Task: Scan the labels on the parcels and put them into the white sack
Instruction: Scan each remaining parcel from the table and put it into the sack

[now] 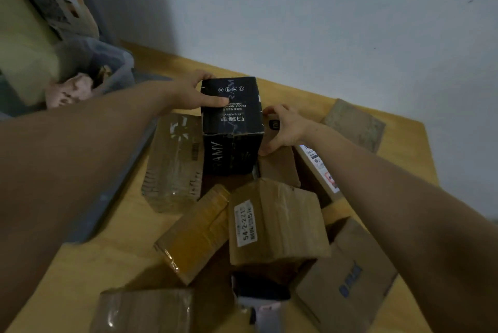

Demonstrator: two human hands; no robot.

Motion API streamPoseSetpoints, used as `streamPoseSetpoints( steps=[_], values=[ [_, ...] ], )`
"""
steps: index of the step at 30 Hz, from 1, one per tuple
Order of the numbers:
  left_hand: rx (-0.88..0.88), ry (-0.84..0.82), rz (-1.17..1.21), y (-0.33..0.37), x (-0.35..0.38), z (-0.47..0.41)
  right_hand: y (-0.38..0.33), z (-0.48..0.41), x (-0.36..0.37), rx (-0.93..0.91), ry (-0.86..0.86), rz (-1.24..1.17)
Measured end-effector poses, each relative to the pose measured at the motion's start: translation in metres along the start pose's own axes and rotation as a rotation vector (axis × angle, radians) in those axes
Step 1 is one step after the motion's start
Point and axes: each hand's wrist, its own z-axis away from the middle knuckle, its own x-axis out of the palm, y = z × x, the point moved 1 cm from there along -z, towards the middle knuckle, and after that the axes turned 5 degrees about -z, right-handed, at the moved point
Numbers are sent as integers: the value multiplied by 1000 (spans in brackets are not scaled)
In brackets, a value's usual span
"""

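A black box [231, 128] stands upright on the wooden counter [107, 252], at the far end of a cluster of brown parcels. The left grip [188, 93] is clamped on its top left corner, with the thumb lying flat across the top face and the fingers over the far edge. The right grip [283, 128] is just beside the box's right side, its fingers and thumb curled in a C toward it. I cannot tell whether it clamps the box or the brown parcel with a black logo [275, 124] behind. Nearer the camera lies a parcel with a white label [277, 222], beside a taped orange-brown parcel [196, 235].
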Motion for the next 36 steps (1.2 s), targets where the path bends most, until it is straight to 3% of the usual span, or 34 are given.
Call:
streamPoseSetpoints(
  steps=[9, 14, 17, 21, 24, 27, 30, 36],
  values=[
    [-10, -21, -36, -18, 38, 74, 6, 79, 41, 24, -61, -21],
    [-101, -142, -108, -15, 44, 96, 8, 105, 43, 26, -71, -95],
    [-137, -102, -169, 3, 44, 93, 14, 111, 17, 33, 69, -260],
    [-75, -66, -354, 39, 50, 75, 50, 101, -22, 113, 390, -250],
    [-81, -211, -576, 64, 66, 60, 85, 83, -46, 233, 450, -113],
    [-224, -376, -773, 79, 81, 42, 114, 60, -62, 363, 387, 104],
    [-377, -536, -765, 84, 87, 29, 135, 41, -67, 400, 345, 161],
    [-424, -493, -731, 80, 95, 15, 157, 30, -67, 404, 343, 241]
  ],
)
